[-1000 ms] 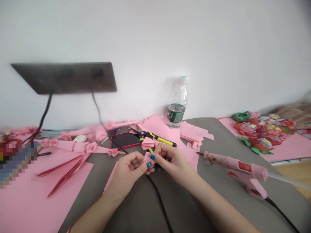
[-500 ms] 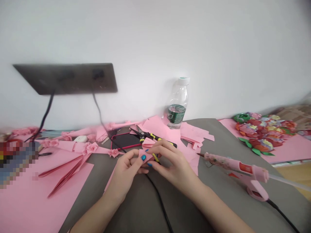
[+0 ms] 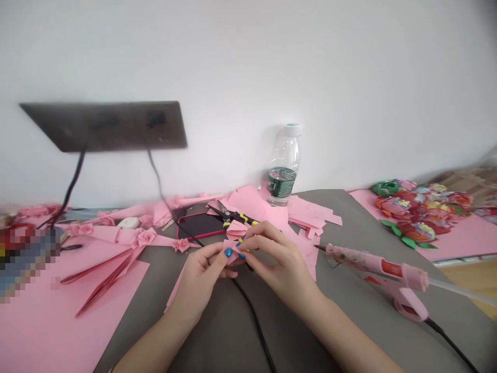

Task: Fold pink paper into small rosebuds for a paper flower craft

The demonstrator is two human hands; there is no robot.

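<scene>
Between both hands is a small piece of pink paper (image 3: 230,244), held up over the grey table. My left hand (image 3: 205,272) is closed on it, its thumb pressed on the front and the fingers behind. Thumb and forefinger of my right hand (image 3: 279,261) pinch the same piece at its right edge. My fingers cover much of the paper. Just behind the hands lie black and yellow scissors (image 3: 233,215), partly covered by my right hand, and a small folded pink paper piece (image 3: 236,229). A phone in a pink case (image 3: 202,226) lies behind my left hand.
A pink hot glue gun (image 3: 376,264) rests to the right, its nozzle pointing towards my hands. A water bottle (image 3: 282,181) stands by the wall among pink paper scraps (image 3: 310,212). Paper flowers (image 3: 423,212) lie far right, pink paper roses (image 3: 143,237) left. A black cable (image 3: 254,316) crosses the front.
My right thumb and forefinger have come together on the paper's right edge, after being apart near it. The left hand has stayed almost in place.
</scene>
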